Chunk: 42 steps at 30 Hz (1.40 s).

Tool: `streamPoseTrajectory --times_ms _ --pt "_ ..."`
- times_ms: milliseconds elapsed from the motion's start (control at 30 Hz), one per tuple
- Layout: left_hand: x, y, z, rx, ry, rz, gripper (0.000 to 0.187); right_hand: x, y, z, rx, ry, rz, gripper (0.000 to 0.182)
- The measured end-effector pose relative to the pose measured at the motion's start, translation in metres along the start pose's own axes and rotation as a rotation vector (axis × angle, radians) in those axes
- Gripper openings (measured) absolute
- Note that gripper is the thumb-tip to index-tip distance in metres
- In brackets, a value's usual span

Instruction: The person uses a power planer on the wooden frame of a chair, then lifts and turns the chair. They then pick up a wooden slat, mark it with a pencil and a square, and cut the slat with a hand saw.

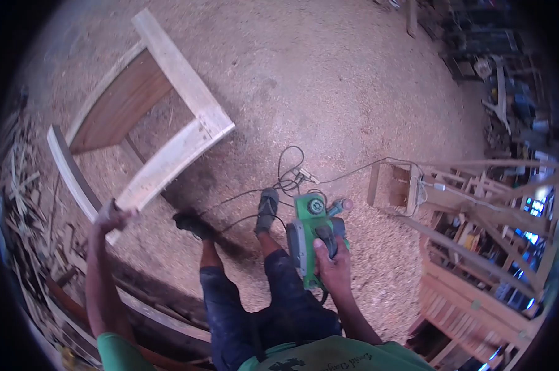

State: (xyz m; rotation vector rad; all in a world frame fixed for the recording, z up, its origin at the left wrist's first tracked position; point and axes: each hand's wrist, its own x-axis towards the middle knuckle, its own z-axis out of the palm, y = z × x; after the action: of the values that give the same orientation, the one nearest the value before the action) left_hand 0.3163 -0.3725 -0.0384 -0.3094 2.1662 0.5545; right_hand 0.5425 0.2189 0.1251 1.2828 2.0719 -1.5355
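My right hand (334,267) is closed round the black handle of a green electric planer (308,238), held beside my right leg above the floor. On the left, my left hand (113,217) rests at the near corner of a pale wooden frame (162,164). Its fingers look wrapped on the wood, partly smeared. The frame has curved rails and a brown panel (123,102) at its far side.
A cable (292,179) loops on the shavings-covered floor near my feet. Wood scraps (29,204) pile up at the left. Wooden furniture frames (471,241) stand at the right, with more clutter (502,80) at the upper right.
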Motion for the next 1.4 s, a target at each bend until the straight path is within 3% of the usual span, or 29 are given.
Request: streamPoseTrajectory --times_ms 67,133,200,233,267,333,433,700,1033,1133,1233,1400 --pt "-0.013 0.045 -0.008 -0.144 0.097 -0.066 0.093 0.012 0.006 0.009 -0.1 0.018 -0.123 0.033" --pt "-0.017 0.09 -0.008 -0.229 0.137 0.11 0.09 0.023 -0.017 0.021 -0.146 -0.004 -0.19 0.039" --pt "-0.017 0.154 -0.001 -0.181 0.263 0.095 0.089 0.037 -0.035 0.032 -0.198 -0.039 -0.259 0.042" --pt "0.006 0.164 0.016 -0.19 0.381 0.141 0.089 0.038 -0.052 0.038 -0.273 -0.062 -0.172 0.058" --pt "0.031 0.174 0.034 -0.199 0.498 0.191 0.089 0.04 -0.063 0.045 -0.277 -0.074 -0.231 0.058" --pt "0.034 0.241 0.052 -0.342 0.447 0.054 0.085 0.049 -0.079 0.061 -0.296 -0.096 -0.345 0.058" --pt "0.027 0.289 0.08 -0.007 0.72 -0.186 0.078 0.07 -0.084 0.085 -0.363 -0.106 -0.502 0.061" --pt "0.037 0.294 0.083 0.03 0.78 -0.229 0.069 0.11 -0.113 0.133 -0.362 -0.193 -0.544 0.056" --pt "0.033 0.299 0.077 0.048 0.817 -0.172 0.056 0.119 -0.13 0.141 -0.428 -0.17 -0.567 0.051" --pt "0.042 0.293 0.083 0.075 0.95 -0.127 0.053 0.12 -0.128 0.139 -0.448 -0.184 -0.573 0.05" --pt "0.038 0.295 0.077 0.075 0.793 -0.196 0.055 0.122 -0.126 0.139 -0.418 -0.213 -0.601 0.048" --pt "0.043 0.292 0.081 0.08 0.893 -0.141 0.051 0.125 -0.127 0.13 -0.398 -0.22 -0.639 0.046"
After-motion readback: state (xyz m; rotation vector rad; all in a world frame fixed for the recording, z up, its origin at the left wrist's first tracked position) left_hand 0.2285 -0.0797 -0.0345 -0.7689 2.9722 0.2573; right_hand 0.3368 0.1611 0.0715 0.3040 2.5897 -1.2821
